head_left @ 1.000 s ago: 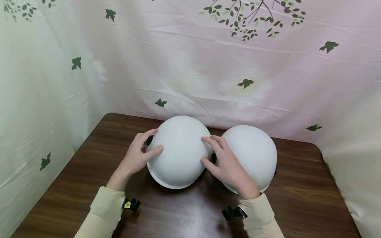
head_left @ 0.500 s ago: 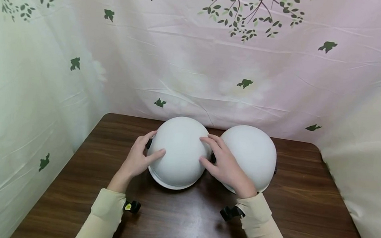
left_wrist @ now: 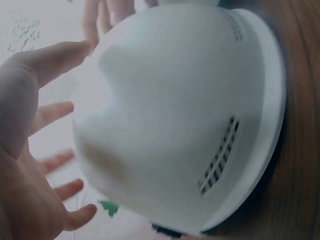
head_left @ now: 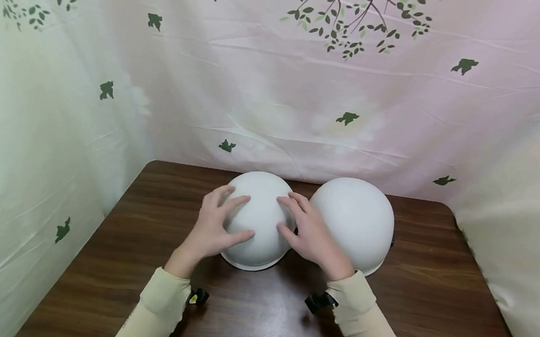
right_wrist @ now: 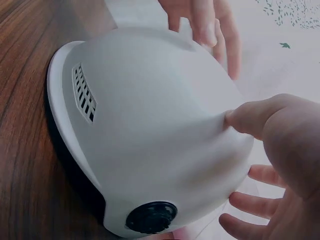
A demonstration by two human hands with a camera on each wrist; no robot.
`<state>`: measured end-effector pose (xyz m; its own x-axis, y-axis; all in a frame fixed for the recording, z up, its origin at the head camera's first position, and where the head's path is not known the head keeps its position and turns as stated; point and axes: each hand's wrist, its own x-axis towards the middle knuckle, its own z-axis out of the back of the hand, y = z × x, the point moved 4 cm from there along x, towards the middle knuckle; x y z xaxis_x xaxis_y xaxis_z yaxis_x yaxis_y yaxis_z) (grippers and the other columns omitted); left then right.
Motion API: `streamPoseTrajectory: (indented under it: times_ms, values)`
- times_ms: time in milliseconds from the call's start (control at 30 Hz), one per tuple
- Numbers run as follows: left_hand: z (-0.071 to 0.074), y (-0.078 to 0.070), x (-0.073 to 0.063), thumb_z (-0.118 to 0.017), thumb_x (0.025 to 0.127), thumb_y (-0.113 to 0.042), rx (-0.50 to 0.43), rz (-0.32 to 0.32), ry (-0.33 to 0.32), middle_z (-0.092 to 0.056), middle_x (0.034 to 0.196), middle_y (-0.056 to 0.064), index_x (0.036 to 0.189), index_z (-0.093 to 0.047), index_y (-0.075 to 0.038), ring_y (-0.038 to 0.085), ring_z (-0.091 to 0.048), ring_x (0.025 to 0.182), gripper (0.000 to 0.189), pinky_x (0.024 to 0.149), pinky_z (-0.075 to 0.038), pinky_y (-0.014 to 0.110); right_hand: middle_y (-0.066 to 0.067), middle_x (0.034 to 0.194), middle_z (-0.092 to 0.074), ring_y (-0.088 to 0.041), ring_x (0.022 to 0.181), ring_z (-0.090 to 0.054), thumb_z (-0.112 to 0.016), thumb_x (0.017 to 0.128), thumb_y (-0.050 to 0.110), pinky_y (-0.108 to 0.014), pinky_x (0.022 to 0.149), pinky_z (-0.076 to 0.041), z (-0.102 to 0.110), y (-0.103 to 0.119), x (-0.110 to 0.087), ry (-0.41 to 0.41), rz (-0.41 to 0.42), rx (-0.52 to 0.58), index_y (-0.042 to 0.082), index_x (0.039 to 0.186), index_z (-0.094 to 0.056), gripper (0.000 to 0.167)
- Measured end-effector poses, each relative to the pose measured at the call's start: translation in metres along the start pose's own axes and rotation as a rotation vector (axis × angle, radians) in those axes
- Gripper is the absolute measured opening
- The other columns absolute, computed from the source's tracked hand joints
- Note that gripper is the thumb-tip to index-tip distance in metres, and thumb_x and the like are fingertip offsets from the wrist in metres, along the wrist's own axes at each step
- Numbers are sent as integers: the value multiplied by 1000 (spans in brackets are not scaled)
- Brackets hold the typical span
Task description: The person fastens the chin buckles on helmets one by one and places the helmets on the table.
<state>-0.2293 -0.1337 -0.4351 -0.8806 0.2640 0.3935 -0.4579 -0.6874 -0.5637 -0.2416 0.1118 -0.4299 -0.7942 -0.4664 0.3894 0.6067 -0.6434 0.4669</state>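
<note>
A white helmet (head_left: 263, 211) sits dome up on the table, with slotted side vents (left_wrist: 220, 156) and a round black knob (right_wrist: 151, 217). My left hand (head_left: 213, 223) hovers over its left side, fingers spread; the left wrist view shows a gap between most fingertips and the shell. On the opposite side, the thumb and fingertips of my right hand (head_left: 310, 229) rest lightly against the dome, fingers gently bent. Just right of that hand stands a second white helmet (head_left: 355, 220), also dome up, its lower left partly hidden by the hand.
Both helmets stand near the back edge of a dark wood table (head_left: 255, 324). A pale curtain (head_left: 278, 82) printed with leaves and birds hangs behind it and along both sides. Small black cameras (head_left: 198, 296) are strapped to the wrists.
My left hand has come off the helmet's left side and moved right, above the dome, with fingers spread. The helmet has shifted slightly nearer; my right hand has moved slightly left.
</note>
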Motion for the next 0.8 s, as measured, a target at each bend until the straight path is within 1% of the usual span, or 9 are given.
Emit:
streamPoseTrajectory:
  times_ms: [100, 200, 267, 367, 467, 533, 600, 667, 800]
  values:
    - [-7, -6, 2, -89, 78, -50, 97, -76, -2, -39, 162, 12, 145, -64, -27, 44, -32, 149, 75, 102, -39, 74, -22, 156, -46, -39, 142, -49, -75, 98, 21, -56, 113, -45, 7, -1, -2, 36, -17, -2, 12, 149, -55, 55]
    - [-10, -8, 4, -87, 78, -57, 171, -81, -10, -40, 163, 8, 147, -62, -31, 41, -34, 149, 78, 98, -42, 73, -21, 155, -47, -40, 141, -48, -76, 97, 22, -57, 111, -45, 24, -3, -6, 40, -47, -18, 10, 145, -59, 52]
    - [-11, -8, 4, -87, 77, -58, 191, -67, -16, -41, 163, 6, 146, -62, -33, 40, -35, 149, 78, 97, -42, 72, -21, 154, -49, -42, 141, -47, -77, 96, 21, -59, 111, -44, 38, -6, -8, 7, -59, -47, 9, 141, -63, 48]
    - [-12, -7, 5, -86, 77, -59, 200, -52, -15, -40, 163, 6, 147, -61, -34, 40, -35, 150, 78, 97, -42, 72, -24, 153, -49, -45, 143, -44, -76, 95, 19, -62, 112, -41, 60, -15, -13, -75, -57, -105, 7, 135, -67, 42]
    - [-12, -7, 5, -85, 78, -59, 208, -43, -10, -40, 164, 6, 147, -60, -34, 40, -34, 150, 78, 97, -42, 72, -30, 150, -51, -51, 140, -44, -76, 94, 16, -66, 112, -38, 79, -26, -19, -151, -64, -192, 4, 129, -69, 38]
    - [-12, -6, 5, -85, 78, -59, 220, -41, -12, -40, 163, 6, 147, -60, -33, 40, -35, 150, 78, 97, -42, 72, -33, 147, -51, -55, 138, -43, -76, 93, 17, -69, 111, -36, 87, -35, -23, -174, -99, -266, 4, 128, -70, 38]
    - [-11, -5, 5, -85, 77, -59, 228, -41, -20, -41, 163, 7, 147, -60, -32, 41, -35, 149, 78, 96, -42, 73, -36, 147, -49, -59, 137, -41, -76, 93, 20, -72, 110, -34, 92, -42, -28, -166, -155, -331, 3, 130, -69, 41]
    - [-9, -3, 6, -85, 77, -58, 237, -42, -29, -41, 162, 8, 146, -60, -31, 42, -36, 149, 79, 96, -43, 73, -37, 148, -47, -59, 138, -39, -75, 94, 25, -73, 110, -33, 95, -49, -32, -131, -215, -369, 4, 134, -67, 46]
    - [-8, -1, 11, -86, 77, -57, 246, -49, -35, -42, 161, 9, 146, -61, -29, 43, -37, 147, 79, 95, -43, 73, -36, 150, -46, -59, 139, -39, -73, 98, 35, -73, 107, -38, 97, -55, -37, -72, -291, -396, 9, 141, -63, 52]
